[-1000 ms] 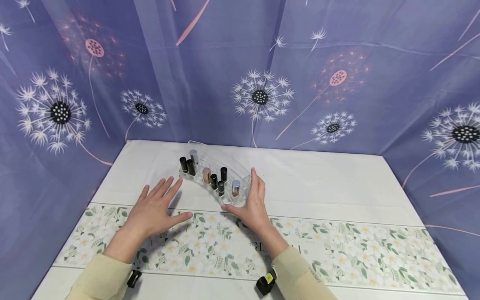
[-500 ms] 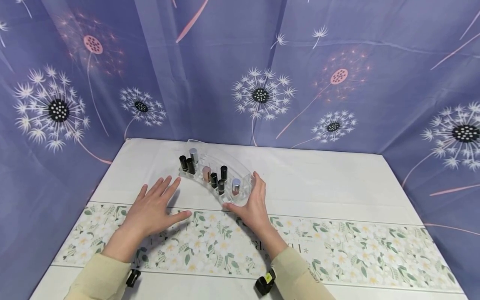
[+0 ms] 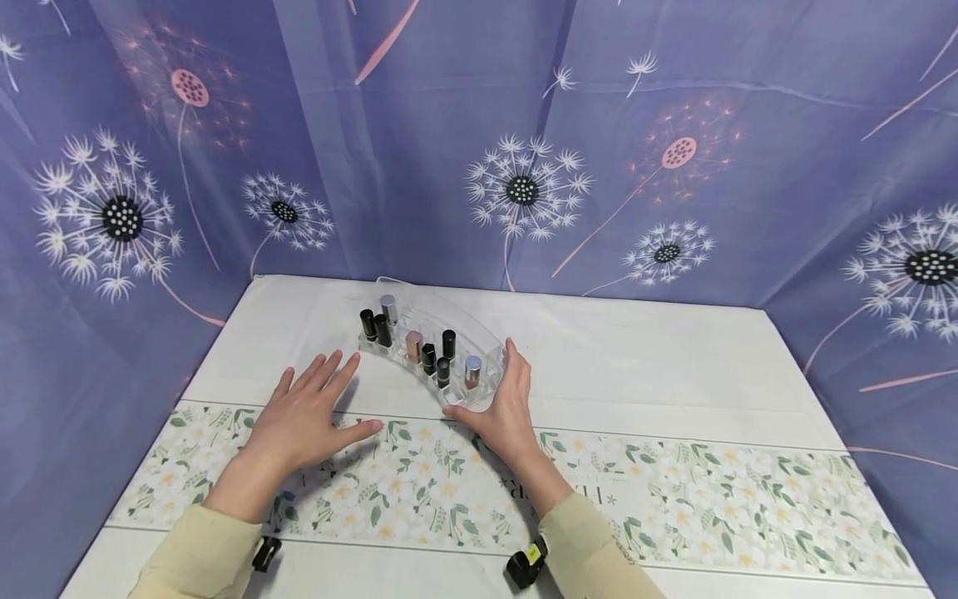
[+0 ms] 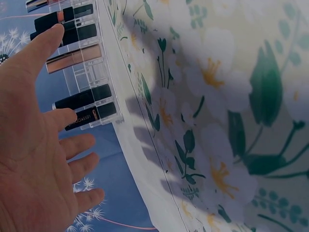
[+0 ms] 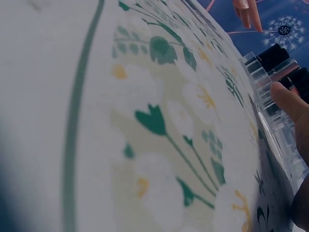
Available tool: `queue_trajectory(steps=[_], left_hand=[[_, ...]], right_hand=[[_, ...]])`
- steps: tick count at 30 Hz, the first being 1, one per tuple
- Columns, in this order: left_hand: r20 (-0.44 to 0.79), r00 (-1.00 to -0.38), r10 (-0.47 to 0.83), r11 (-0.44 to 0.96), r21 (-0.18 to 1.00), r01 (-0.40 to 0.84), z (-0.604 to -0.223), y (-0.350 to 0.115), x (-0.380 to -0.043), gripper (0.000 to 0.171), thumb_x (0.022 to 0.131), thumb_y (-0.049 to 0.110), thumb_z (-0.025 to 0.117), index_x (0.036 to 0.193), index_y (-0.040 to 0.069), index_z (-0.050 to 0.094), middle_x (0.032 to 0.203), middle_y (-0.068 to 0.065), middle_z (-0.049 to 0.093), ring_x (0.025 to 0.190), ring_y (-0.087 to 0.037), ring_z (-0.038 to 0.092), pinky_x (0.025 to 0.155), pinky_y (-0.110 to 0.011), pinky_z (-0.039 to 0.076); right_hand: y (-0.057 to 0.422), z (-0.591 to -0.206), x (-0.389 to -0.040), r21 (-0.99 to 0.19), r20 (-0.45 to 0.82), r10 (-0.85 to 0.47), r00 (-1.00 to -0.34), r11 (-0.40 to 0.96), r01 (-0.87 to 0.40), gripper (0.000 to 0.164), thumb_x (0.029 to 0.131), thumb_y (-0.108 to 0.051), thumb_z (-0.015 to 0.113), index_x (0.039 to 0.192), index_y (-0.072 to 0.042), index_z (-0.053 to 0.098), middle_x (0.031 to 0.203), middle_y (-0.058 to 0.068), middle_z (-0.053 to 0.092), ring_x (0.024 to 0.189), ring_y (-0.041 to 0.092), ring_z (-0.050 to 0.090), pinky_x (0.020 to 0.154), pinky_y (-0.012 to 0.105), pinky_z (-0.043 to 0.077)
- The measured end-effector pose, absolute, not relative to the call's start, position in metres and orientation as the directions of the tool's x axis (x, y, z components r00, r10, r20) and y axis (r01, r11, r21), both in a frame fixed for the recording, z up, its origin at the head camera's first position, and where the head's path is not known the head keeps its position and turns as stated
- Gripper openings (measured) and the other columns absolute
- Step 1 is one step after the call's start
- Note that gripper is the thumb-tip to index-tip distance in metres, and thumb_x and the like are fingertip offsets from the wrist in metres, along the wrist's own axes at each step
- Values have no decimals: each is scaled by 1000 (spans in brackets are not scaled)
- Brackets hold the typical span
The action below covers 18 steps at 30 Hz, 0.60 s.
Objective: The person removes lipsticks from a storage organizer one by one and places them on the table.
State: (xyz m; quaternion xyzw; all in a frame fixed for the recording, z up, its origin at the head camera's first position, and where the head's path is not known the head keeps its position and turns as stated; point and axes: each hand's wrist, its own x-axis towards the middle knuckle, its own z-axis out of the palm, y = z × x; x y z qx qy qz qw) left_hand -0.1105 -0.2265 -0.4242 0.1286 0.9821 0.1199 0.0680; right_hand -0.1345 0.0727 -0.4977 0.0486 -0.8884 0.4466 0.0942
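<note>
A clear acrylic lipstick holder (image 3: 441,311), curved and tiered, stands at a slant on the table in the head view. Several lipsticks stand in its slots, among them a black one (image 3: 448,343), a pinkish one (image 3: 414,347) and a silver-capped one (image 3: 472,371). My right hand (image 3: 503,416) grips the holder's right end, thumb at the front corner and fingers along the side. Palm down, my left hand (image 3: 303,420) hovers with spread fingers by the front left end. In the left wrist view, its fingertips overlap the black lipsticks (image 4: 89,95).
A white cover with a floral band (image 3: 419,491) lies over the table (image 3: 636,366). Purple dandelion-print curtains (image 3: 419,166) rise behind it and at both sides. Black wrist devices show below both sleeves, one at the right wrist (image 3: 526,566).
</note>
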Motion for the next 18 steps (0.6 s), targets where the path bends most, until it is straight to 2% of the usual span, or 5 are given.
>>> queue_trajectory(steps=[11, 18], left_hand=[[-104, -960, 260, 939, 259, 227, -424, -228, -109, 110, 92, 81, 59, 171, 13, 26, 174, -22, 23, 160, -47, 20, 127, -70, 8], [-102, -962, 255, 939, 264, 221, -424, -230, -108, 109, 92, 79, 62, 171, 13, 26, 174, -23, 24, 160, -47, 20, 127, -70, 8]], right_hand=[[71, -500, -138, -754, 270, 3, -963, 623, -209, 132, 69, -35, 102, 165, -1, 18, 159, 24, 30, 145, 38, 36, 124, 50, 36], [74, -500, -141, -756, 255, 1, -967, 624, -198, 131, 69, -35, 101, 165, -4, 19, 159, 22, 30, 144, 37, 38, 123, 49, 39]])
